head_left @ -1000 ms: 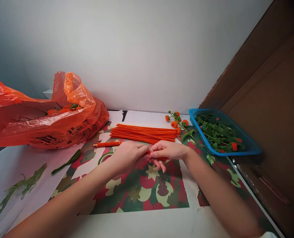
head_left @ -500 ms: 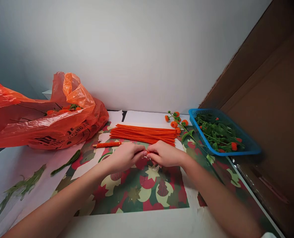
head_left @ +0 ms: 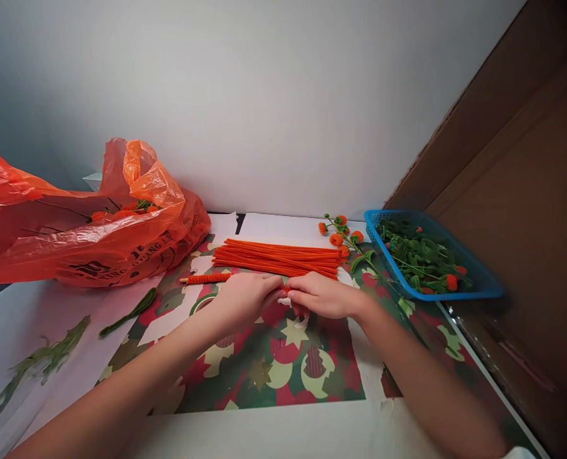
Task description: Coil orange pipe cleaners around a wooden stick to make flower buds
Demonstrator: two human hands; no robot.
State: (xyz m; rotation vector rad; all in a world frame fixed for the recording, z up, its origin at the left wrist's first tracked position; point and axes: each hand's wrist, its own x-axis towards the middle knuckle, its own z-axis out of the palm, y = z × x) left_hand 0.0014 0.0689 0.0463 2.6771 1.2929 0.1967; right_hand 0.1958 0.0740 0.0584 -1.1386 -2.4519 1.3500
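Observation:
My left hand (head_left: 252, 296) and my right hand (head_left: 319, 294) meet fingertip to fingertip over the patterned paper. Both are pinched on a small orange pipe cleaner piece (head_left: 286, 291), mostly hidden by the fingers. Just behind them lies a bundle of orange pipe cleaners (head_left: 274, 256). Left of the bundle, beside my left hand, is a thin stick wound with orange pipe cleaner (head_left: 207, 278); its right end is covered by the hand. A round green-edged shape (head_left: 203, 302) shows partly behind my left wrist.
An orange plastic bag (head_left: 121, 248) with orange flowers inside stands at left. Green pipe cleaner pieces (head_left: 128, 312) lie before it. A finished orange flower stem (head_left: 345, 239) lies by a blue basket (head_left: 436, 296) of green stems. A cardboard panel (head_left: 517, 191) rises at right.
Both hands stay together in nearly the same spot, and the fingers have shifted slightly around the small orange piece. My right hand's fingers lie a little flatter. Nothing else has moved noticeably.

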